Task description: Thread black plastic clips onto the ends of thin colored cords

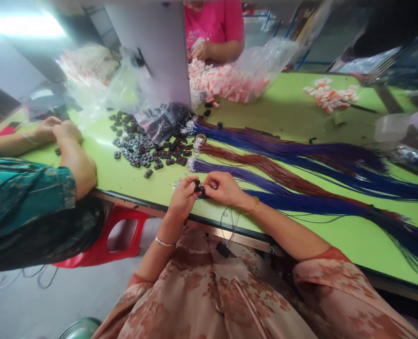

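Note:
Near the front edge of the green table, my left hand (183,197) pinches a small black connector (197,186). My right hand (223,188) is closed just beside it, its fingertips at the connector's right side; what they pinch is too small to make out. Thin wires hang below my hands to another black piece (223,249) by my lap. Behind my hands lie bundles of purple wires (237,174) and brown wires (251,160) with silvery ends at the left. A pile of small black parts (141,146) lies to the left.
At the left, a person's hands (62,129) rest over the table (113,181). Across it, a person in pink (216,28) handles white and orange pieces (230,82). A grey panel (155,52) stands between. A red stool (124,235) is below the left edge.

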Demonstrator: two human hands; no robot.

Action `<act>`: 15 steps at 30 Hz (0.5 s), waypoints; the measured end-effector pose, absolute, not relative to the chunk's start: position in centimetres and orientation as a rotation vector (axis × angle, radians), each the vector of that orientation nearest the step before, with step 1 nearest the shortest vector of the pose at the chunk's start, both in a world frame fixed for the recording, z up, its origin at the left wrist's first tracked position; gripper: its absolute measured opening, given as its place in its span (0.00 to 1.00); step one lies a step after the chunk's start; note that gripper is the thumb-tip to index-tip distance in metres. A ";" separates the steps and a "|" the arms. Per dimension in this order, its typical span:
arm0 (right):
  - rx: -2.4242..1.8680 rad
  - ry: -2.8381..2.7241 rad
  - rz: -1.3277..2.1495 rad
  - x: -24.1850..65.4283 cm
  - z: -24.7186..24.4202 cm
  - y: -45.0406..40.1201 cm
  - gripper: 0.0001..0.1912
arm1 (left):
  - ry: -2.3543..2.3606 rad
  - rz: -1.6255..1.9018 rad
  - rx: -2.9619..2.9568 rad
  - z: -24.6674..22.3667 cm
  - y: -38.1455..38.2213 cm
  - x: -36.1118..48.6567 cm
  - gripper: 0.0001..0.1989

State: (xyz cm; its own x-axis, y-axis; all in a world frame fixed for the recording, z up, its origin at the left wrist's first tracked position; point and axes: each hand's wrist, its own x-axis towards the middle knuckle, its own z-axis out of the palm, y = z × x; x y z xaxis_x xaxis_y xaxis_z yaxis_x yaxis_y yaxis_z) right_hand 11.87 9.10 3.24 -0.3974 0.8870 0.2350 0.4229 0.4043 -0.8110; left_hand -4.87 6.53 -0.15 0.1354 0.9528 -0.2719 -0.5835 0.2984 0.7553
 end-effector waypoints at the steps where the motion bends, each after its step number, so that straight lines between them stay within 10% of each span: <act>1: -1.120 -1.977 0.892 11.8 3.1 9.1 0.04 | 0.840 1.208 0.548 -0.2 6.5 -4.7 0.14; 15: -1.106 -2.027 0.891 12.0 2.1 8.9 0.07 | 0.938 1.287 0.611 -0.2 6.2 -3.7 0.18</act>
State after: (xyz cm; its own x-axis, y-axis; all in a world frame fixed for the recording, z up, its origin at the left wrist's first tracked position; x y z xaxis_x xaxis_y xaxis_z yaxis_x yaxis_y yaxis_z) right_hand 11.97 8.89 2.09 -0.4291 0.8763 0.2191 0.4311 0.4118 -0.8029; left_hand -3.66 6.20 -0.25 0.0115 0.9711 -0.2382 -0.5240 0.2087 0.8257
